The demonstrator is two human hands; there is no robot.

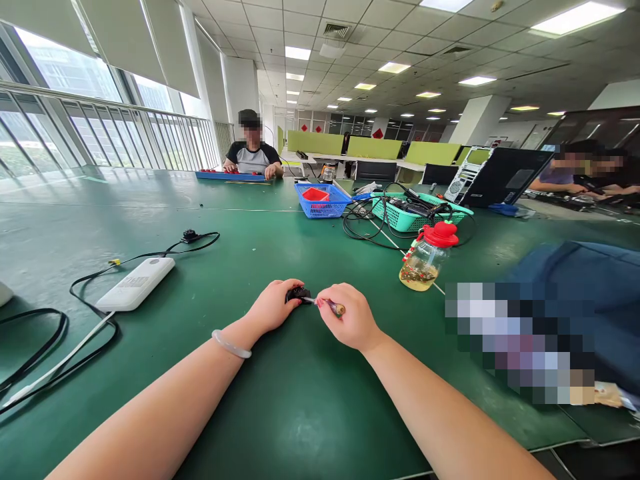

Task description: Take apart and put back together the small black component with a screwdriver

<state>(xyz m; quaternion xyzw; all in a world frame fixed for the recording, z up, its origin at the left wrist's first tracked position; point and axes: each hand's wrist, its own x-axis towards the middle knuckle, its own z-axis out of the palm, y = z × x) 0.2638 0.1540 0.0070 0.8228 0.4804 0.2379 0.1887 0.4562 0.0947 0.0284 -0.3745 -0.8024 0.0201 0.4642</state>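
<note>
My left hand is closed around a small black part that rests on the green table. A clear bracelet sits on that wrist. My right hand is curled round a small screwdriver with a brownish handle. Its metal tip points left and touches the black part. The two hands are close together near the table's middle.
A white power bank with black and white cables lies to the left. A glass jar with a red lid stands to the right. Blue and green baskets sit farther back. A person sits at the far end; others sit at right.
</note>
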